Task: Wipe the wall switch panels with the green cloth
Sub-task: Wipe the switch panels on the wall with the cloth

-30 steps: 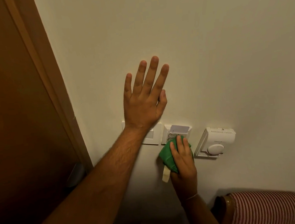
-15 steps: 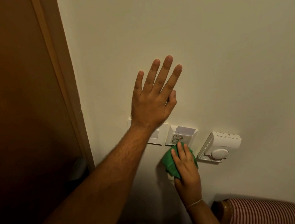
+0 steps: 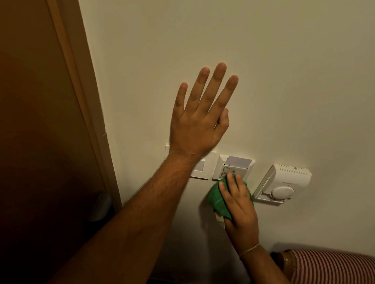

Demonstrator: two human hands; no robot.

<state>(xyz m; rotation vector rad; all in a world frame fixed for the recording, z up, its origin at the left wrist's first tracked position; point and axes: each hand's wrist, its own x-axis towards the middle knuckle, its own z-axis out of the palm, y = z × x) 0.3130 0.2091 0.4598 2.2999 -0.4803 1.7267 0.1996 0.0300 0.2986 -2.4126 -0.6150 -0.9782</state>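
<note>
My left hand [image 3: 199, 120] lies flat on the wall with fingers spread, its wrist covering part of a white switch panel [image 3: 203, 167]. Right of that panel sits a white key-card holder panel [image 3: 234, 167] with a card in its slot. My right hand [image 3: 238, 205] presses a bunched green cloth [image 3: 216, 199] against the wall just under the card holder, fingertips touching the holder's lower edge. Further right a white thermostat [image 3: 283, 184] with a round dial sticks out from the wall.
A brown wooden door and its frame [image 3: 80, 94] stand at the left, with a pale door handle [image 3: 101, 206] low in the shadow. My knee in red-and-white striped cloth [image 3: 333, 267] is at the bottom right. The cream wall [image 3: 288, 65] fills the rest.
The view has shifted so everything sits further right. My right hand with the cloth slid down off the card holder, then edged back up to its lower edge. My left hand stays flat.
</note>
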